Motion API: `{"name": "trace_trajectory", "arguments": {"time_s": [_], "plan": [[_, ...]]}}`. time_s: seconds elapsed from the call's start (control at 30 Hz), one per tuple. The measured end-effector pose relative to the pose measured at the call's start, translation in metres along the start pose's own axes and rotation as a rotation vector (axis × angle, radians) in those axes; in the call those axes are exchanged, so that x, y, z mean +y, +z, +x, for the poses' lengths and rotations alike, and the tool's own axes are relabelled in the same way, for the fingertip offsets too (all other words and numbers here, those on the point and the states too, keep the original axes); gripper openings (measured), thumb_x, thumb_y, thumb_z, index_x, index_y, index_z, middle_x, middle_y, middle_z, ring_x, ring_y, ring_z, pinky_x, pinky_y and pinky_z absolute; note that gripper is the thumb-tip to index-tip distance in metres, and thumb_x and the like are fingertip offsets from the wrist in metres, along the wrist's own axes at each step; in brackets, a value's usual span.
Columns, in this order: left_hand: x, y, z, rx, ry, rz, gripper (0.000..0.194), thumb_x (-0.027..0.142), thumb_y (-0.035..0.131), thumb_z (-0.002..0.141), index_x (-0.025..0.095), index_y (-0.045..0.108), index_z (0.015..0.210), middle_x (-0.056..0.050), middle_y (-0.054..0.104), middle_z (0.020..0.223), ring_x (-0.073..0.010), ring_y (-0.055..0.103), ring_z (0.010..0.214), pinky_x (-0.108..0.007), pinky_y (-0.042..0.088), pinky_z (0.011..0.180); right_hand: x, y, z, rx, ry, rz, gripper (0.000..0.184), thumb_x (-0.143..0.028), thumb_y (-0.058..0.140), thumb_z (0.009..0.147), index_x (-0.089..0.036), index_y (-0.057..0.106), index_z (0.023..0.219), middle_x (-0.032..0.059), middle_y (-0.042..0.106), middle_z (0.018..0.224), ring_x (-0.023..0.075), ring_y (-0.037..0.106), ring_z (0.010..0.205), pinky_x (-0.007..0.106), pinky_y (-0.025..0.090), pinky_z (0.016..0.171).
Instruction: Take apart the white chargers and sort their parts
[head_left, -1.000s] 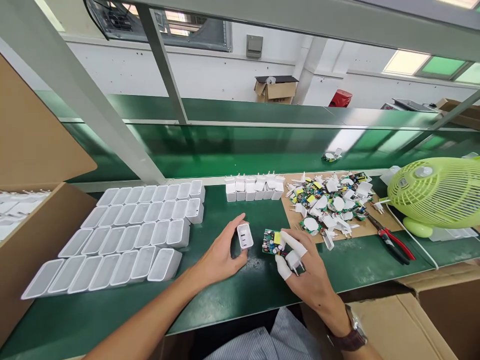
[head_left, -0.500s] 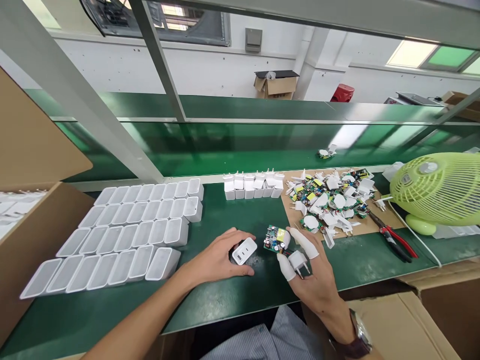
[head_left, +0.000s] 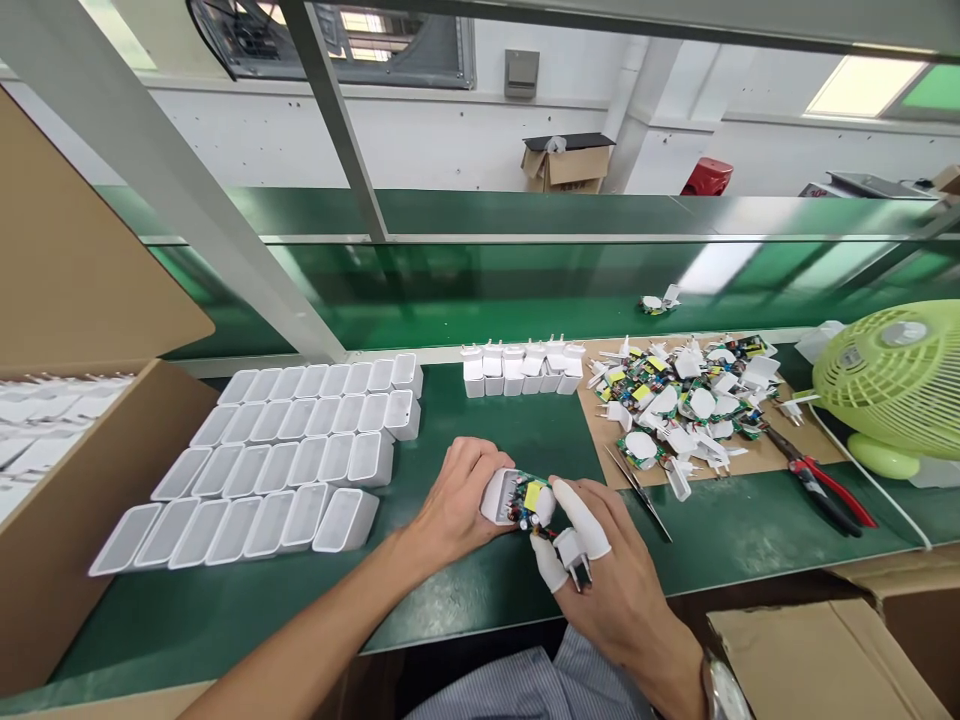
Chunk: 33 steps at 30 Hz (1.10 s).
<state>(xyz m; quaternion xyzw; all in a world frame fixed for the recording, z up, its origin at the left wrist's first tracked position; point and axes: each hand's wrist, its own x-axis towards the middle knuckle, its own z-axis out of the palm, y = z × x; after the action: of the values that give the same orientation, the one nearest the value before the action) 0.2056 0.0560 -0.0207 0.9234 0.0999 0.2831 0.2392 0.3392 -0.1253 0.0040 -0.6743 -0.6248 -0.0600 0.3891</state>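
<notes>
My left hand [head_left: 463, 492] is closed round a white charger housing [head_left: 496, 497], its open side turned toward the right. In my right hand [head_left: 611, 555], thumb and index finger wear white finger cots and pinch a green circuit board [head_left: 531, 500] with a yellow-wrapped part. The board's left end meets the mouth of the housing; how far it reaches inside is hidden. A white plug piece [head_left: 572, 552] with metal prongs hangs by wires from the board, beneath my right fingers. Tweezers [head_left: 640, 492] lie on the green bench just beyond my right hand.
Rows of white housings [head_left: 262, 460] stand at left beside a cardboard box [head_left: 142, 480]. Several plug-topped chargers [head_left: 523, 370] line the back. A heap of circuit boards [head_left: 690, 395] lies on cardboard, near red-handled pliers [head_left: 821, 485] and a green fan [head_left: 892, 375].
The housing has turned in my left hand, open side now toward the board. My right hand has moved left, bringing the board up to it. The tweezers have come into sight.
</notes>
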Motion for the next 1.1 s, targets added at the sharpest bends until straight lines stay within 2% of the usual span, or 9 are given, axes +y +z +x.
{"name": "trace_trajectory", "arguments": {"time_s": [0.2, 0.4, 0.7, 1.1], "plan": [[-0.002, 0.002, -0.002, -0.005, 0.004, 0.027, 0.036, 0.030, 0.076, 0.090, 0.020, 0.054, 0.118, -0.009, 0.057, 0.108, -0.0257, 0.052, 0.101, -0.039, 0.046, 0.085, -0.004, -0.002, 0.009, -0.010, -0.051, -0.045, 0.070, -0.005, 0.059, 0.094, -0.012, 0.032, 0.158, 0.0168, 0.065, 0.122, 0.0323, 0.057, 0.114, 0.051, 0.060, 0.093], [-0.002, 0.004, -0.003, -0.004, 0.024, 0.051, 0.038, 0.028, 0.075, 0.090, 0.020, 0.054, 0.120, -0.010, 0.057, 0.108, -0.0263, 0.052, 0.101, -0.040, 0.046, 0.085, -0.008, 0.000, 0.015, -0.021, -0.067, -0.099, 0.063, -0.004, 0.056, 0.093, -0.009, 0.037, 0.153, 0.0175, 0.064, 0.119, 0.0330, 0.057, 0.110, 0.050, 0.062, 0.088], [-0.003, 0.006, -0.004, 0.003, 0.024, 0.070, 0.038, 0.025, 0.074, 0.089, 0.020, 0.053, 0.120, -0.010, 0.057, 0.108, -0.0259, 0.052, 0.099, -0.040, 0.046, 0.084, -0.005, 0.004, 0.008, -0.101, -0.035, -0.113, 0.072, -0.001, 0.054, 0.086, -0.007, 0.033, 0.155, 0.0179, 0.061, 0.127, 0.0345, 0.054, 0.117, 0.052, 0.059, 0.095], [-0.002, 0.007, -0.004, -0.019, 0.019, 0.068, 0.042, 0.034, 0.078, 0.090, 0.020, 0.052, 0.120, -0.010, 0.057, 0.108, -0.0264, 0.053, 0.100, -0.042, 0.045, 0.086, -0.007, 0.000, 0.016, -0.105, -0.017, -0.094, 0.071, -0.003, 0.053, 0.090, -0.011, 0.030, 0.157, 0.0173, 0.063, 0.122, 0.0335, 0.055, 0.115, 0.051, 0.060, 0.094]]}}
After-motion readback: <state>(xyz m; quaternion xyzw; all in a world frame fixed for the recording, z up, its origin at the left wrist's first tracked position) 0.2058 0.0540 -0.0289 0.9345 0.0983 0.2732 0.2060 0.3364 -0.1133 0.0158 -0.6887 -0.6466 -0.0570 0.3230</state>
